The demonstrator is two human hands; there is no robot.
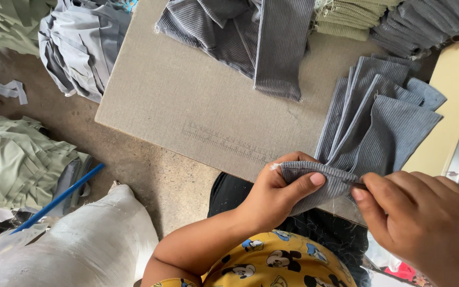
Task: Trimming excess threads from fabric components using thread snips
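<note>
grey board covers the bench (pixel 187 101), which stands over a bare concrete floor (pixel 150 175) strewn with cloth. on that floor lie pale green fabric bundles (pixel 17 165) at the left, a heap of light grey pieces (pixel 81 48) further up, a blue rod (pixel 59 197) slanting across, and a white woven sack (pixel 91 244) near the person's elbow.

at the near edge of the bench the left hand (pixel 274 194) pinches a folded grey striped cloth piece (pixel 314 178), thumb on top and fingers (pixel 293 158) curled around its folded edge. the right hand (pixel 421 218) meets the same piece from the other side, its thumb and forefinger closed on the cloth's right end; whether a small tool sits between those fingertips cannot be told. both hands are clenched on the piece, which hangs just over the bench edge, above the person's lap.

just behind it, touching, a fanned stack of matching striped pieces (pixel 383 122) lies on the bench. further back rest a darker striped pile (pixel 251 37), a stack of olive ribbed pieces (pixel 346 18) and another grey stack (pixel 426 26) at the far right corner. a cream surface (pixel 452 101) runs along the right of the bench.
</note>
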